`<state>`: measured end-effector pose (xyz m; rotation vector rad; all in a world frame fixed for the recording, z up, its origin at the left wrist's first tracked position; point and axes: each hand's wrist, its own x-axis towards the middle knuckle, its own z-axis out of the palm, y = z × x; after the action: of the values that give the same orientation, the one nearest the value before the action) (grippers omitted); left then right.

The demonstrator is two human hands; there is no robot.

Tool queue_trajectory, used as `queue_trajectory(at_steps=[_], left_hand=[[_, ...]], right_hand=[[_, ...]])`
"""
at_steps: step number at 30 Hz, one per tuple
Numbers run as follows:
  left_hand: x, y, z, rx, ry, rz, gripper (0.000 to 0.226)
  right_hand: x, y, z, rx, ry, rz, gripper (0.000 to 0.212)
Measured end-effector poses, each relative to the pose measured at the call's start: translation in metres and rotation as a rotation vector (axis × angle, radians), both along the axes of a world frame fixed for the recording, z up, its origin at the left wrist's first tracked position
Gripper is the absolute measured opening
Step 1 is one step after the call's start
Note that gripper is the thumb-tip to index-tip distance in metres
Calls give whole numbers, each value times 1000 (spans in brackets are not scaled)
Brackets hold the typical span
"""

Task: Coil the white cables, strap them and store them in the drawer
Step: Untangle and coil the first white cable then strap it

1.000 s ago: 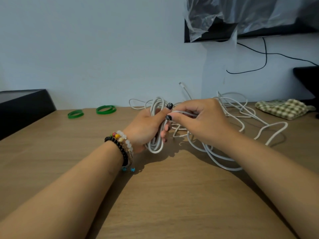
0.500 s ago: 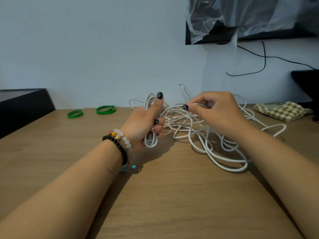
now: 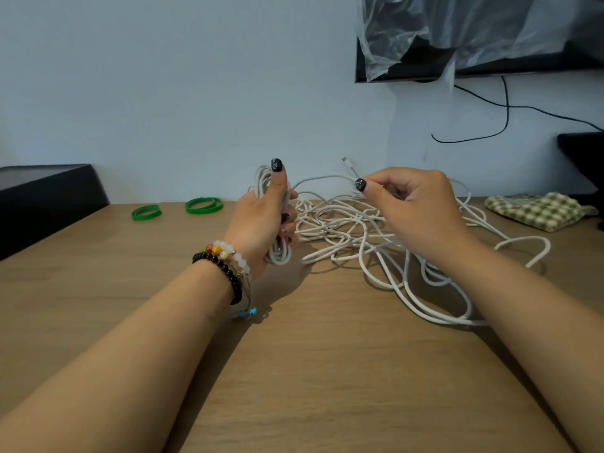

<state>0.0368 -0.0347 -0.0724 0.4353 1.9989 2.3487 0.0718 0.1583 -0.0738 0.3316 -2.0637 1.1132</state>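
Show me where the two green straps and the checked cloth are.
left green strap [image 3: 146, 212], head view, on its front edge
right green strap [image 3: 204, 205], head view, on its band
checked cloth [image 3: 536, 210], head view, on its middle

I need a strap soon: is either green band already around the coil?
No, both green bands lie on the table, apart from the coil in the left hand.
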Motion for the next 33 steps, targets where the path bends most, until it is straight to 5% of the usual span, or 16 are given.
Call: queue_trajectory(at_steps=[9, 13, 20, 33], left_hand=[[3, 6, -2, -179, -38, -60, 65], [2, 4, -3, -148, -84, -110, 67], [-3, 3, -5, -245, 29, -119, 39], [-3, 4, -6, -273, 182, -75, 31]], right_hand=[[11, -22, -4, 131, 226, 49, 18], [4, -23, -16, 213, 164, 43, 18], [5, -32, -21, 405, 117, -2, 27], [9, -38, -20, 432, 97, 16, 26]])
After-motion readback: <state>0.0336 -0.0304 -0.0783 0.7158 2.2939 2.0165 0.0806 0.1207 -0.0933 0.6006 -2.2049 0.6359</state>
